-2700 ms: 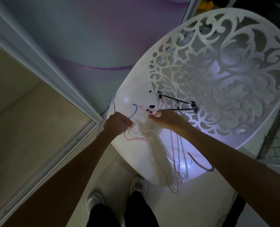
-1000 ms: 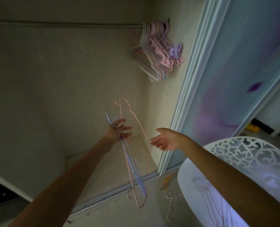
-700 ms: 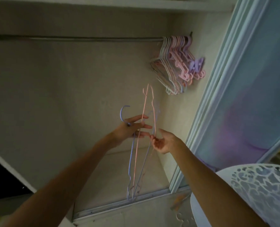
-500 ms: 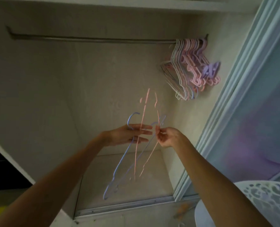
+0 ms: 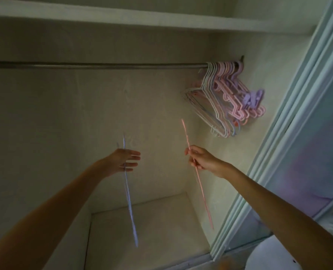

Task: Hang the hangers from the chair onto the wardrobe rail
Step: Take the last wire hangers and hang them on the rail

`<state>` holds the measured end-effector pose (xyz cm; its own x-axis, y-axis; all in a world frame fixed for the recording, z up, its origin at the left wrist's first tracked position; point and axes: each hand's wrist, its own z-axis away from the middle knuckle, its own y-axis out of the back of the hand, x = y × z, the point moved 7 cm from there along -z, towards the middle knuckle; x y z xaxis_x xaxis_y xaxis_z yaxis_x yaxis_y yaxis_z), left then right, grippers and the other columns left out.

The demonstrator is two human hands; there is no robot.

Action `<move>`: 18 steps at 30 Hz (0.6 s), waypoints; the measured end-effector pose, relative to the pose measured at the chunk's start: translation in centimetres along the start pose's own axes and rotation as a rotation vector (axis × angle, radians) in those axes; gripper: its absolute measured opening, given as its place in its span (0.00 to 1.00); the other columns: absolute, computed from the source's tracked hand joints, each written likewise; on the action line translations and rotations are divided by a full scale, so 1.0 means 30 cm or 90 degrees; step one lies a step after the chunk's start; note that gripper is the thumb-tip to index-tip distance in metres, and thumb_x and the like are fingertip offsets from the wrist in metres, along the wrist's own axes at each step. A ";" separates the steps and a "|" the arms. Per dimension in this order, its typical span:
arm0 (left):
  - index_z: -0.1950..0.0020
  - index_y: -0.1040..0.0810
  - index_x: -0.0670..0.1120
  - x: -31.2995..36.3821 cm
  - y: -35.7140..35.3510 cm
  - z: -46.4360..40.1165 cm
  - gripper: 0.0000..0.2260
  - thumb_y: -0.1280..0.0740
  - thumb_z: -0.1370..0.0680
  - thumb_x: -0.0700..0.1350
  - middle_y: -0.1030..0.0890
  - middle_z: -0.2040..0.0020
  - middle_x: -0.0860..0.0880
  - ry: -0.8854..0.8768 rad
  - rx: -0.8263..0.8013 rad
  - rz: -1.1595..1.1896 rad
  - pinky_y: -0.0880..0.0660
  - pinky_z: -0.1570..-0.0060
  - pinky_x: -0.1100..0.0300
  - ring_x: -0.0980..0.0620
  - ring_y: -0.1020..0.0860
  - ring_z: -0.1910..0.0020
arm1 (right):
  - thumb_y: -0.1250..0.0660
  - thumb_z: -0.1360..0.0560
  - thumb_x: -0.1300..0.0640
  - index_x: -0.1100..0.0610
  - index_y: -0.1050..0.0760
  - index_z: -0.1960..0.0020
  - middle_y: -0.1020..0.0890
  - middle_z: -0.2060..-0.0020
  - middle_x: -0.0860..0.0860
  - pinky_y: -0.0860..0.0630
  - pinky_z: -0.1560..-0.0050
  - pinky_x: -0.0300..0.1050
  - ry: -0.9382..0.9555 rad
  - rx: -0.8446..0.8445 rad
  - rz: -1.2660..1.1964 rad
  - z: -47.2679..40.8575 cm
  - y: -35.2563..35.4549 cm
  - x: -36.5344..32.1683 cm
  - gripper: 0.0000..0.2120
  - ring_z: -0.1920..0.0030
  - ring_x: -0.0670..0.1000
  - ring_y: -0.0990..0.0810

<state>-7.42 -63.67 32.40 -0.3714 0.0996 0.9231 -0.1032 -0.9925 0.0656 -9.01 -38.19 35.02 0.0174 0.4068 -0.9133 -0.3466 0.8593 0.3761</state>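
A person stands at an open wardrobe, a hanger in each hand, midway through moving hangers from a chair (image 5: 274, 256) to the rail (image 5: 103, 65). The right hand (image 5: 201, 159) pinches a pink hanger (image 5: 199, 178) between curled fingers and thumb, its thin frame seen edge-on and tilted up toward the rail. The left hand (image 5: 122, 160) has a blue hanger (image 5: 129, 203) at the palm, fingers mostly straight and spread; how firmly it grips cannot be told. Both hangers are well below the rail, neither hooked on. A dense bunch of hung hangers (image 5: 226, 98), pink, white and lilac, crowds the rail's right end, so much of the job looks done. These two are left to hang; only a corner of the chair shows, so whether more wait there cannot be seen
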 end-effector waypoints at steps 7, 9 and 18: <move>0.54 0.24 0.44 0.292 -0.006 -0.108 0.14 0.49 0.19 0.38 0.23 0.54 0.47 -0.072 0.004 0.059 0.28 0.55 0.59 0.50 0.24 0.58 | 0.50 0.18 0.60 0.54 0.32 0.58 0.35 0.73 0.50 0.39 0.79 0.29 0.100 0.194 0.070 -0.106 0.192 -0.253 0.13 0.81 0.39 0.35; 0.56 0.25 0.44 0.362 -0.026 -0.128 0.15 0.49 0.18 0.38 0.23 0.56 0.48 -0.091 0.015 0.058 0.28 0.56 0.60 0.51 0.25 0.59 | 0.49 0.18 0.61 0.54 0.32 0.58 0.34 0.71 0.49 0.39 0.79 0.29 0.107 0.226 0.110 -0.151 0.240 -0.324 0.12 0.75 0.41 0.33; 0.37 0.27 0.36 0.589 -0.102 -0.196 0.17 0.48 0.22 0.27 0.25 0.50 0.45 -0.200 0.108 0.086 0.30 0.61 0.60 0.53 0.24 0.63 | 0.48 0.19 0.61 0.62 0.28 0.48 0.24 0.50 0.62 0.32 0.52 0.45 0.116 0.280 0.299 -0.377 0.374 -0.497 0.11 0.47 0.57 0.24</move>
<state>-19.08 -58.45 46.29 -0.0682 -0.0328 0.9971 0.0911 -0.9955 -0.0265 -23.77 -38.13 51.10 -0.2140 0.7426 -0.6347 0.1370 0.6661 0.7332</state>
